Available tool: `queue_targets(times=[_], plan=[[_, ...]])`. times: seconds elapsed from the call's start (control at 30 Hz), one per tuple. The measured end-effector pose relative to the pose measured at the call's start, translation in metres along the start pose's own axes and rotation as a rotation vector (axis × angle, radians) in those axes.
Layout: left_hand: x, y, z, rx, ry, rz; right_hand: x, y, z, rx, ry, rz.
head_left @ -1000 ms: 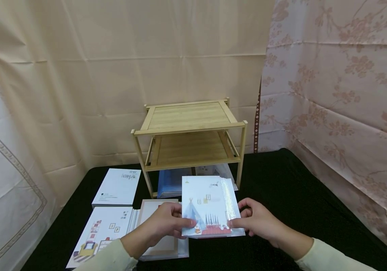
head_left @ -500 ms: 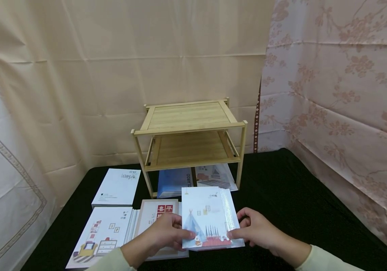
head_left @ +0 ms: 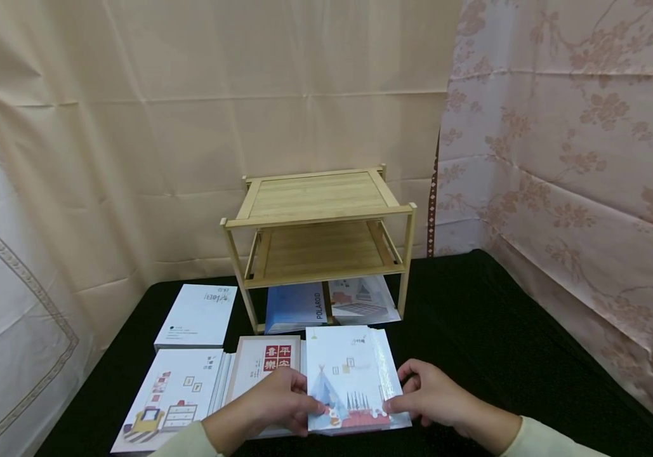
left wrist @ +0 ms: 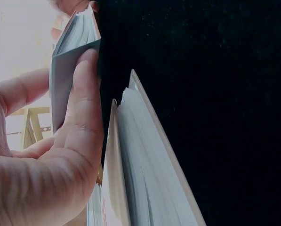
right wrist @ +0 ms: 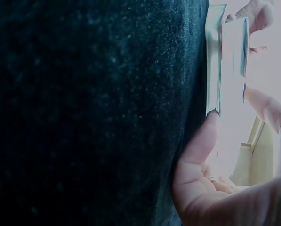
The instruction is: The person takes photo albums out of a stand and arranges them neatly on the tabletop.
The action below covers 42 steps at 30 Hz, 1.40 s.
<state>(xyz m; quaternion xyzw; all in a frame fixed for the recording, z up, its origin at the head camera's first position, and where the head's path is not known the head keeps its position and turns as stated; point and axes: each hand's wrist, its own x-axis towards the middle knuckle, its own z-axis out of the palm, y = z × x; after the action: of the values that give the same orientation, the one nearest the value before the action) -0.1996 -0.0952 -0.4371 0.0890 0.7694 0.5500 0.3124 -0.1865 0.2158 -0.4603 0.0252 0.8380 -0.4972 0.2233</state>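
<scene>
A white album (head_left: pixel 340 374) with a blue tent and pink pattern on its cover lies between both hands, low at the table. A glossy strip shows along its right side. My left hand (head_left: pixel 277 403) grips its left lower edge, thumb on the cover. On the opposite edge, my right hand (head_left: pixel 435 397) pinches it between thumb and fingers. In the left wrist view, the held album (left wrist: pixel 62 89) shows its spine and page ends. Just left of it, partly behind my left hand, lies an album with red characters (head_left: pixel 263 355).
A two-tier wooden rack (head_left: pixel 315 219) stands behind. Beneath it lie a blue POLAROID album (head_left: pixel 297 308) and a patterned album (head_left: pixel 360 301). At left are a plain white album (head_left: pixel 197 314) and one with furniture drawings (head_left: pixel 169 397). Dark cloth (head_left: pixel 503 330) covers the table.
Both hands have brought the tent album down and toward me. More of the red-character album and of the albums under the rack now shows. The grip on both edges has stayed.
</scene>
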Motion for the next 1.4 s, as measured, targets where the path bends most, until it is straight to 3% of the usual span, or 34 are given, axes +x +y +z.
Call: queue_targets(times=[0.3, 0.8, 1.2, 1.4], plan=[[-0.001, -0.005, -0.001, 0.055, -0.007, -0.005, -0.001, -0.001, 0.004, -0.017, -0.022, -0.022], [-0.001, -0.006, 0.003, 0.169, 0.013, -0.012, -0.003, -0.008, 0.006, -0.138, -0.012, -0.032], [0.007, -0.008, 0.003, 0.144, 0.012, -0.071, 0.0, -0.015, 0.006, -0.273, -0.039, -0.061], [0.006, -0.008, 0.004, 0.146, 0.028, -0.064, 0.001, -0.016, 0.007, -0.308, -0.048, -0.062]])
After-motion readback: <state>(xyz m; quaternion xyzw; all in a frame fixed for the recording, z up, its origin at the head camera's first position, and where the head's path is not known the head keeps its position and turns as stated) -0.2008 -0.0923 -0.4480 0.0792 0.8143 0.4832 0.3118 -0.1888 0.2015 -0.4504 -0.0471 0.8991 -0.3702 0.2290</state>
